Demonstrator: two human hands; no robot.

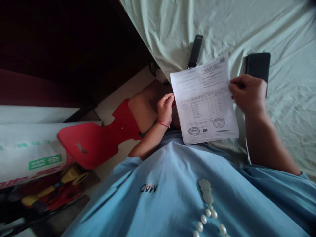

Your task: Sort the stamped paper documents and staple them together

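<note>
A white printed document [197, 102] with text boxes, a table and two round stamps near its lower edge is held up in front of my lap, tilted slightly. My left hand [166, 109], with a red string bracelet at the wrist, pinches its left edge. On the opposite side, my right hand [249, 92] grips the right edge between thumb and curled fingers. Just behind the right hand lies a black smartphone [258, 62], partly covered by that hand. A narrow black object [196, 51] rests beyond the paper's top edge, its near end at the sheet.
A pale green wrinkled sheet [291, 108] spreads under the phone and the black object. At left stands a red plastic chair [84, 141], beside a white printed sack [29, 148]. Yellow and red items [61, 184] sit below it. Dark furniture fills the upper left.
</note>
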